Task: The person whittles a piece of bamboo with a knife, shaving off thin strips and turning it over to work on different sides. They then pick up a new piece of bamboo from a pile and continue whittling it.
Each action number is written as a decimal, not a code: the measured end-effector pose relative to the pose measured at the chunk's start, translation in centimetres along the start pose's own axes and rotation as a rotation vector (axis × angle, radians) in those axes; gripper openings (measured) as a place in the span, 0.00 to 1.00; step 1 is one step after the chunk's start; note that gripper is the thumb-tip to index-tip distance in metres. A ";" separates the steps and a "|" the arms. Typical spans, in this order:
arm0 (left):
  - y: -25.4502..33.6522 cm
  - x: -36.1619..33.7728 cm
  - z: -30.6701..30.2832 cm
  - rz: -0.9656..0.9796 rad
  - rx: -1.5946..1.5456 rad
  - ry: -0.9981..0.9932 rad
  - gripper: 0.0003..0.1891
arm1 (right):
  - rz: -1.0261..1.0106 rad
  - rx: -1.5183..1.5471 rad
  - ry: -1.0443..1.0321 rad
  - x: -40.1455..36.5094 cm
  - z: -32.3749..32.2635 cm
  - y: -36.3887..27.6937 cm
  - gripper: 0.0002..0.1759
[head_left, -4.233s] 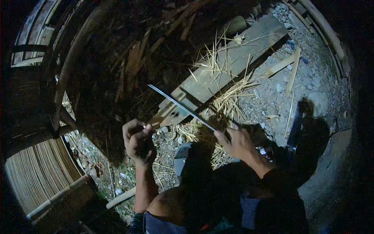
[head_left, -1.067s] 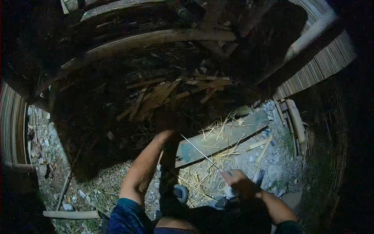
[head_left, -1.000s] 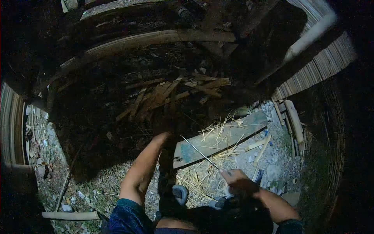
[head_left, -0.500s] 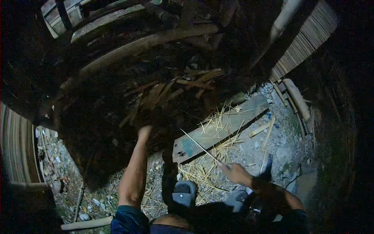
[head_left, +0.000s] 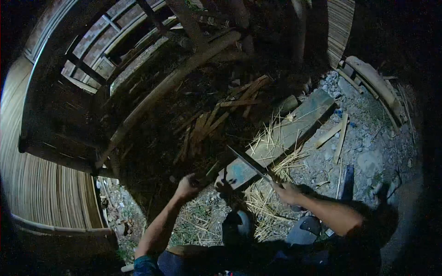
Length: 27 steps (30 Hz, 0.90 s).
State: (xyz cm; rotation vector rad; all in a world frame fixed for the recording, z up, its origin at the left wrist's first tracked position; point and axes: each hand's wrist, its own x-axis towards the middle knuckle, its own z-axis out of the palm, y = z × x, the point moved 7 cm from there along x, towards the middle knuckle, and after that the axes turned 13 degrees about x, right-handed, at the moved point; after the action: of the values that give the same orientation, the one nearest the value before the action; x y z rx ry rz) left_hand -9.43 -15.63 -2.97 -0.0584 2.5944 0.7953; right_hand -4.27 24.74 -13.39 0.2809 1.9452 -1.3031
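Note:
My right hand (head_left: 286,191) is closed around the handle of a long knife (head_left: 248,161), its blade pointing up and left past the near end of a thick wooden plank (head_left: 306,112). Left of the plank, my left hand (head_left: 187,187) is closed on what looks like a bamboo stick (head_left: 212,169); its pale tip shows toward the plank, and the rest is lost in shadow. The knife blade and the stick are apart. Thin straw-coloured slivers (head_left: 263,142) lie scattered on the plank, and more slivers (head_left: 262,204) cover the ground in front of it.
Split wood pieces (head_left: 221,112) are heaped in the dark beyond the plank. Loose strips (head_left: 334,133) lie on the stony ground at right. A curved pole (head_left: 168,83) crosses the upper view, and a slatted panel (head_left: 50,188) stands at left. My feet (head_left: 304,230) are close to the slivers.
My view has swung left. My left hand has come from the dark area back toward the plank, with the stick now visible in it. The knife stays in my right hand, its blade now turned broader to view.

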 end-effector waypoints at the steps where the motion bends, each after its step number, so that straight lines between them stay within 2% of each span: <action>1: -6.9 2.1 4.8 -0.046 -0.187 -0.105 0.26 | 0.006 -0.058 0.049 -1.5 -0.9 -3.0 0.45; 2: -13.6 4.0 9.4 -0.112 -0.366 -0.202 0.26 | 0.004 -0.057 0.038 -1.5 -0.9 -3.8 0.45; 4: -12.7 2.8 10.2 -0.115 -0.340 -0.119 0.25 | -0.063 0.012 0.010 -1.3 -0.8 -4.8 0.45; 6: -12.5 1.9 10.6 -0.131 -0.321 -0.029 0.29 | -0.056 -0.004 0.019 0.9 0.1 -2.0 0.44; 8: -12.8 2.6 10.0 -0.087 0.459 -0.107 0.31 | -0.281 -0.066 0.138 1.2 -0.1 -2.1 0.36; 9: -7.9 2.1 8.0 -0.132 0.620 -0.015 0.30 | -0.154 0.096 0.068 2.8 0.8 1.1 0.31; 10: -2.0 2.3 6.4 -0.183 0.786 0.072 0.30 | -0.166 0.080 0.022 2.5 0.9 1.1 0.31; 12: -2.6 4.9 7.6 -0.026 0.690 0.307 0.23 | -0.209 0.029 0.046 0.1 -0.2 -0.5 0.32; 14: -5.0 8.8 10.1 0.027 0.511 0.266 0.19 | -0.178 -0.006 0.029 -0.5 -0.3 -0.7 0.32; 16: 0.5 8.3 9.0 -0.023 0.383 0.052 0.17 | -0.142 -0.035 0.044 -0.6 -0.7 -0.5 0.32; 18: 1.3 8.4 9.0 0.105 0.197 0.088 0.17 | -0.031 -0.143 0.041 -0.6 -1.1 0.2 0.33; 19: 1.4 8.4 8.7 0.081 0.301 0.176 0.20 | 0.025 -0.196 0.046 -0.8 -1.5 0.8 0.34; 20: 1.6 8.3 8.3 0.080 0.302 0.184 0.20 | 0.017 -0.198 0.046 -1.1 -2.0 1.0 0.34; 22: 2.4 7.2 6.4 0.177 0.282 0.384 0.21 | -0.244 -0.263 -0.058 -2.0 -1.7 0.0 0.32; 23: 1.6 7.5 6.1 0.171 0.286 0.383 0.21 | -0.245 -0.261 -0.064 -2.2 -1.6 -0.3 0.32; 25: -1.0 9.7 5.9 0.114 -0.165 0.192 0.22 | -0.210 -0.252 0.151 -2.4 -2.7 -0.9 0.39; 26: 1.5 8.7 3.8 0.112 -0.159 0.189 0.22 | -0.211 -0.245 0.149 -2.1 -2.9 -0.4 0.39; 27: 6.3 6.2 -0.2 0.068 0.132 0.277 0.22 | -0.215 -0.221 0.193 -1.7 -3.4 0.5 0.37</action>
State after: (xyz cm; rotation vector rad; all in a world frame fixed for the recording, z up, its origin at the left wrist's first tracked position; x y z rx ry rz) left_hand -16.11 -9.99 -2.08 -0.0446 2.9186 0.6788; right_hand -4.46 28.25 -11.94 0.0923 2.3144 -1.2160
